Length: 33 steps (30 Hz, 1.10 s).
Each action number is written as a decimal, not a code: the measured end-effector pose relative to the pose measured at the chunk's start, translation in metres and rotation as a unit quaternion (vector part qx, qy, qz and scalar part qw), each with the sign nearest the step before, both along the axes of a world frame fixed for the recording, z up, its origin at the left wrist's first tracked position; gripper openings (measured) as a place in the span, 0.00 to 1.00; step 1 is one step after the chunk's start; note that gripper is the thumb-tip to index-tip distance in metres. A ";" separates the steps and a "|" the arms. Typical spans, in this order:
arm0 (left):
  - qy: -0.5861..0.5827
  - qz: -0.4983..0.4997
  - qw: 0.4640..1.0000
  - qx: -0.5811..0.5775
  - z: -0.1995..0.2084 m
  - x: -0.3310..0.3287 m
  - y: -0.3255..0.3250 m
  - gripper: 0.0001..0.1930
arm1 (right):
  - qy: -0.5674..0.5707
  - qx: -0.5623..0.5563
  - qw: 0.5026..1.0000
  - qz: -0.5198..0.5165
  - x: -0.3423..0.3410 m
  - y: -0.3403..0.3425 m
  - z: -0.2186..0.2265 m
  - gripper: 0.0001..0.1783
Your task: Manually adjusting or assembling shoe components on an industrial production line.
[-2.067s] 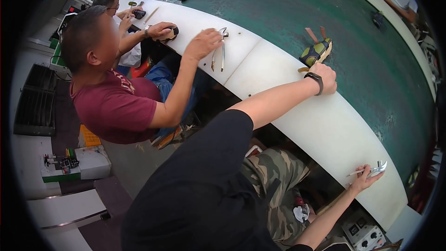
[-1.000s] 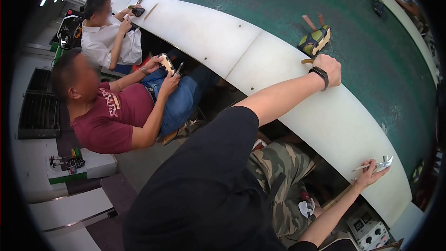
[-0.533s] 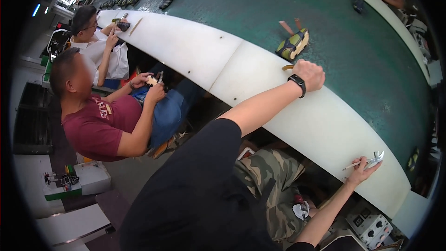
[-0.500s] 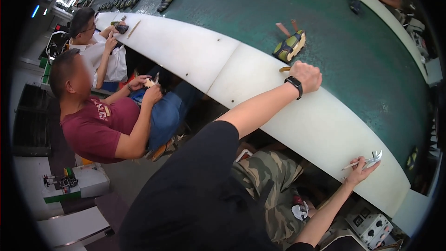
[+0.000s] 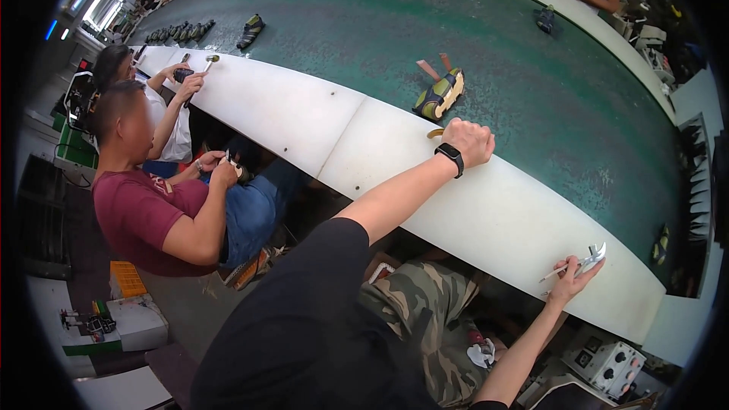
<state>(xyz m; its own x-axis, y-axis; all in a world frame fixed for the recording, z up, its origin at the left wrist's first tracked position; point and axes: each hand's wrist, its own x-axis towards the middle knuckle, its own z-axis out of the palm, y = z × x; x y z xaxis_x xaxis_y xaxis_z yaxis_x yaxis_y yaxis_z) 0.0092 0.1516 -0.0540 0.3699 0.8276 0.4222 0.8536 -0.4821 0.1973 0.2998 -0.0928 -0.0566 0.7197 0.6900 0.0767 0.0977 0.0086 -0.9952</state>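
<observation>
My left hand [image 5: 469, 142], with a dark watch at its wrist, is a closed fist over the white bench's inner edge. A curved yellow-brown strip [image 5: 435, 134] shows beside the fist; whether the fingers grip it is hidden. Just beyond lies a green and dark shoe upper [image 5: 439, 95] on the green surface, with a pale underside and two brownish straps sticking up. My right hand [image 5: 569, 279] is closed around silver pincers [image 5: 594, 256], above the bench farther right. Thin rod-like ends, perhaps the handles, poke out left of its fingers.
The white bench [image 5: 425, 182] curves along the green surface [image 5: 349, 38]. A co-worker in maroon [image 5: 159, 205] sits at left, another beyond with a hammer-like tool [image 5: 206, 64]. More shoes [image 5: 250, 31] lie about. A dialled control box [image 5: 607, 364] stands lower right.
The view has shifted, moving the scene left and mostly down. Both my hands keep their grip and place on the bench. The farther co-worker's hammer-like tool now shows over the bench.
</observation>
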 end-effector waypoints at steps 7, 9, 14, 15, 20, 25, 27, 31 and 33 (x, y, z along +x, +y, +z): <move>0.003 0.001 1.000 -0.003 0.001 0.002 -0.003 0.15 | 0.003 0.000 1.000 0.002 0.005 -0.002 -0.004 0.45; 0.001 -0.002 1.000 0.001 0.000 0.001 -0.002 0.15 | 0.004 0.008 1.000 0.003 0.004 -0.003 -0.004 0.45; -0.009 -0.010 1.000 -0.001 -0.001 0.004 -0.004 0.15 | 0.005 0.001 1.000 -0.002 0.005 -0.006 -0.005 0.45; -0.004 -0.004 1.000 -0.003 -0.001 0.005 -0.004 0.15 | 0.006 0.005 1.000 -0.002 0.005 -0.006 -0.003 0.45; -0.001 0.001 1.000 0.013 -0.002 0.001 -0.003 0.15 | 0.008 -0.015 1.000 -0.001 0.000 -0.004 0.002 0.45; -0.001 0.004 1.000 0.018 -0.003 0.007 -0.002 0.15 | 0.007 -0.001 1.000 0.000 0.004 -0.005 -0.001 0.45; 0.004 0.004 1.000 0.008 -0.004 0.006 -0.002 0.14 | 0.011 0.002 1.000 0.001 0.002 -0.005 0.000 0.45; 0.007 0.006 1.000 0.007 -0.003 0.004 -0.003 0.14 | 0.016 -0.007 1.000 0.000 -0.001 -0.004 0.003 0.45; 0.006 0.004 1.000 0.006 -0.003 0.005 -0.005 0.14 | 0.021 0.004 1.000 -0.002 0.001 -0.005 0.000 0.45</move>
<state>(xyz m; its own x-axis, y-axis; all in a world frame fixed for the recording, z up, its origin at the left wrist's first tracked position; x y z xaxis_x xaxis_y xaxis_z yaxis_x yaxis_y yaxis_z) 0.0145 0.1469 -0.0573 0.3680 0.8259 0.4271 0.8601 -0.4769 0.1811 0.3004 -0.0981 -0.0566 0.7245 0.6872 0.0528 0.0566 0.0170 -0.9983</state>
